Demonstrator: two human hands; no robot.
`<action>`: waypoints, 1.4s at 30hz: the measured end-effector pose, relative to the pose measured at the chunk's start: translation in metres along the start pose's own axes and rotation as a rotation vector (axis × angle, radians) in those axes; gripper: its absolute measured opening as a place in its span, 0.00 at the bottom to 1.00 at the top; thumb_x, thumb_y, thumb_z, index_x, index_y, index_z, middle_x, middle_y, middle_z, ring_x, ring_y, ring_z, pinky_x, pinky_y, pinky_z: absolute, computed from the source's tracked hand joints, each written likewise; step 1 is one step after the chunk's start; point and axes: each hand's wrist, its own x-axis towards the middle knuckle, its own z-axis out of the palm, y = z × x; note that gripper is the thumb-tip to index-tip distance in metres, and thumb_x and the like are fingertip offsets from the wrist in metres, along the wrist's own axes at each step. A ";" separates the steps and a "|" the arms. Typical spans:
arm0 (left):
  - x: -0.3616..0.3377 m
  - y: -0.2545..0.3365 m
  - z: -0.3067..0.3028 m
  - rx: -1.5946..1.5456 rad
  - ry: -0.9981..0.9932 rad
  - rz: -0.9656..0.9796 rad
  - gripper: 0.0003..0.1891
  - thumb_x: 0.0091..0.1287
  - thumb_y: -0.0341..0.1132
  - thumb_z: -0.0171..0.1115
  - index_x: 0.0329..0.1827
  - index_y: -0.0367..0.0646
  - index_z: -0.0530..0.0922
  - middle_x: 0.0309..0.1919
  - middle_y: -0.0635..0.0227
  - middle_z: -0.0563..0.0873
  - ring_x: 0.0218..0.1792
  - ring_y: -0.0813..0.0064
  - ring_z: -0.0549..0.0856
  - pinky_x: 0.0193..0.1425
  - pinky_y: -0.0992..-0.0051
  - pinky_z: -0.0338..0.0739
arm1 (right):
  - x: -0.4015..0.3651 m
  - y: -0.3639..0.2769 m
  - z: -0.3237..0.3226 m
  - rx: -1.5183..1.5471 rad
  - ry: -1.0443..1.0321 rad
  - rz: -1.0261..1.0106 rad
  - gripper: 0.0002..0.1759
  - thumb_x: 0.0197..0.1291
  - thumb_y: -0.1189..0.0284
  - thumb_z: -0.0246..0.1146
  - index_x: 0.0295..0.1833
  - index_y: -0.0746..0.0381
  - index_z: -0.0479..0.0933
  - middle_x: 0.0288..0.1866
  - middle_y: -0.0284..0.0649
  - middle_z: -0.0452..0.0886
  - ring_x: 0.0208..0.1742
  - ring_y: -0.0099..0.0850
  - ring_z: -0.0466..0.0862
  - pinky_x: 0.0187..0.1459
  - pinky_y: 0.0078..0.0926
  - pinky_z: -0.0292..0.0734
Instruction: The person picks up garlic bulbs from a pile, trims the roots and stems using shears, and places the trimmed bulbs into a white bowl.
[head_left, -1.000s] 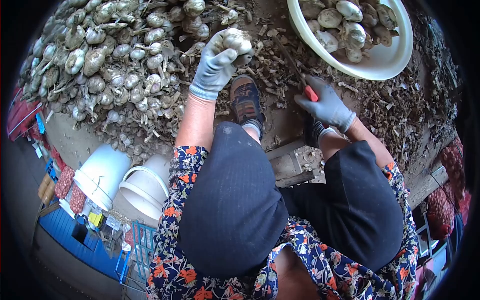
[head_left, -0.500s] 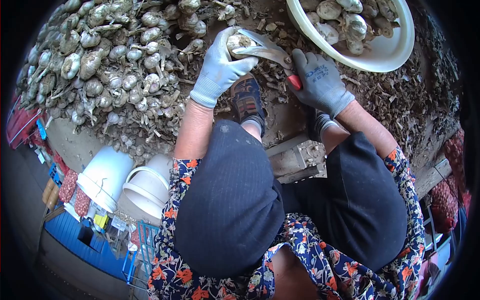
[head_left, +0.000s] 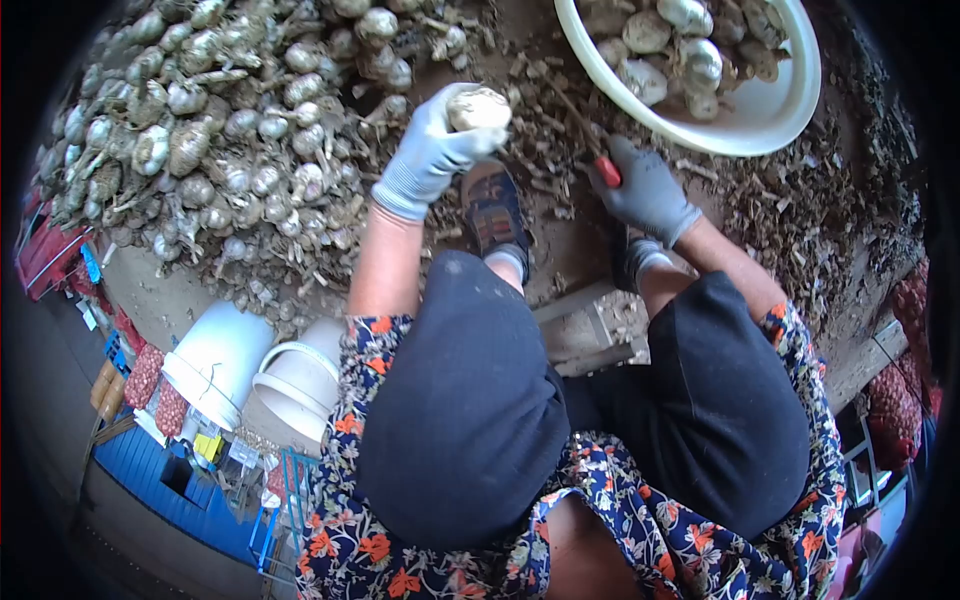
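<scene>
My left hand (head_left: 435, 140), in a grey work glove, is closed around a garlic bulb (head_left: 480, 109) whose pale side faces up. To its right, my gloved right hand (head_left: 648, 190) grips red-handled pruning shears (head_left: 606, 171). Their blades are blurred and point up and to the left, apart from the bulb. A large heap of garlic (head_left: 225, 140) with dry stalks lies left of my left hand. Beyond my right hand stands a white tub (head_left: 735, 140) with several bulbs in it.
Dry stalk cuttings (head_left: 780, 200) cover the ground to the right. Two white buckets (head_left: 215, 350) lie tipped at the lower left. Red mesh sacks (head_left: 890, 410) stand at the right edge. A wooden frame (head_left: 590, 325) lies between my legs.
The shears' blades have come away from the garlic bulb, and my right hand has shifted slightly down and right. My left hand has turned the bulb and still holds it.
</scene>
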 end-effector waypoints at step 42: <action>-0.001 -0.017 -0.009 -0.283 0.383 -0.196 0.12 0.60 0.37 0.66 0.38 0.35 0.82 0.30 0.67 0.84 0.22 0.83 0.80 0.22 0.85 0.77 | 0.023 -0.044 0.013 0.202 -0.181 -0.047 0.25 0.60 0.56 0.62 0.52 0.66 0.72 0.36 0.54 0.81 0.40 0.49 0.82 0.44 0.40 0.75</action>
